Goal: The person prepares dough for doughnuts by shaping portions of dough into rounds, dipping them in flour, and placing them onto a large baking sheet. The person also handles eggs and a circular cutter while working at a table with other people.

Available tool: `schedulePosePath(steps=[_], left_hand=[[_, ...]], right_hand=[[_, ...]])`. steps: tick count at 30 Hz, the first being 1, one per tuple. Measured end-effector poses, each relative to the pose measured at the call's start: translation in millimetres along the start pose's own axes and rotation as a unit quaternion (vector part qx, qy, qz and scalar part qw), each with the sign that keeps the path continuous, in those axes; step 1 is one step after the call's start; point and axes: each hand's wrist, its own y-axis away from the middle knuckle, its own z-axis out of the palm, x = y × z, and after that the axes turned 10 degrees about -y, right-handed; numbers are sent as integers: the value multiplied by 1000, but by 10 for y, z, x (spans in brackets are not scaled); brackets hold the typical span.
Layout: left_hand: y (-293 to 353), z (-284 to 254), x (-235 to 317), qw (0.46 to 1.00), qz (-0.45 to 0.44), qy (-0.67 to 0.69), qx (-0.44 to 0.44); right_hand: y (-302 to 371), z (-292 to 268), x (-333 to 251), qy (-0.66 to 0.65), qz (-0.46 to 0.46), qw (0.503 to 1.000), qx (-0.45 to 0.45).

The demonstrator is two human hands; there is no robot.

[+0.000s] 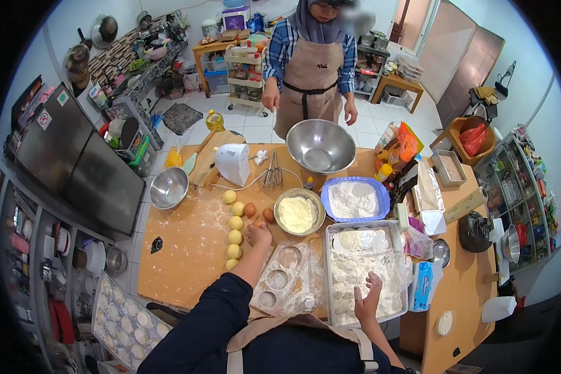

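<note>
My left hand [258, 234] reaches over the table beside a column of round pale-yellow dough balls [235, 237]. Its fingers are curled; whatever they may hold is hidden. Just beyond it lie a brown egg [249, 209] and another egg [268, 215]. Above the rectangular metal tray [397, 265], my right hand [369, 298] is open with fingers apart. White flour [349, 268] covers much of that tray, and flat pale rounds [359, 239] sit at its far end. Between my arms is a floury wooden mould [279, 277] with round hollows.
Beyond the hands stand a bowl of pale-yellow mixture [296, 214], a blue tub of flour [355, 199], a large steel bowl [321, 146] and a white hand mixer [232, 164]. Another person [310, 68] stands across the table. A tray of dough rounds [128, 324] is lower left.
</note>
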Motion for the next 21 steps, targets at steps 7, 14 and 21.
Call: schedulePosePath(steps=[7,14,21], left_hand=[[14,-30,78,999,38,-25,5],[-15,64,54,997,65,29,10],[-486,319,-325,983,35,179,-1]], right_hand=[[41,-58,59,14,-9,1000,-3],[101,-89,78,16,14,1000,1],[72,32,-75,0,3,1000,-27]])
